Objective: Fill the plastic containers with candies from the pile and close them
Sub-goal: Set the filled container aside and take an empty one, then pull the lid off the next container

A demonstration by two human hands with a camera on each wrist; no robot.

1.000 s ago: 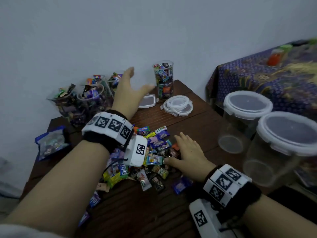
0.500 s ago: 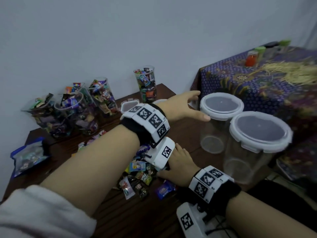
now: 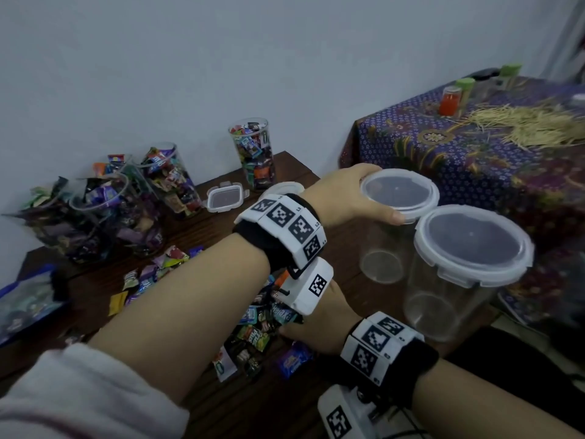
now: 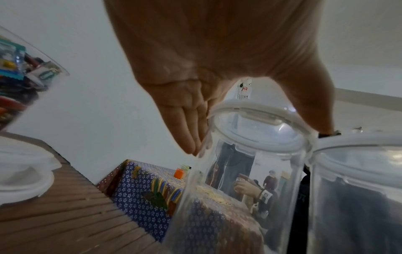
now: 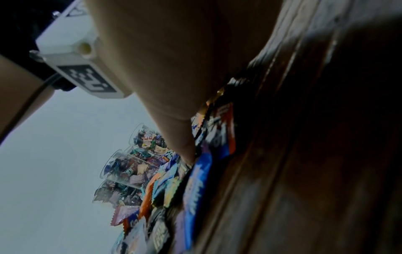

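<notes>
Two lidded, seemingly empty clear containers (image 3: 402,248) beside loose candy pile (image 3: 259,331)

"Relaxa" on a candy wrapper (image 3: 282,315)

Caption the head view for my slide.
Left hand grips an empty lidded container; right hand rests on the candy pile.

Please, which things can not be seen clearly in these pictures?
- Right hand fingers: head view, hidden by the left wrist camera; the grip on the candy pile is unclear.
- Right wrist view: dark and blurred; only the thumb shows on the wrappers.
- Left hand grip on the container lid: fingertips hidden behind the lid.
- Nearer container: cut off at the right edge in the left wrist view.
</notes>
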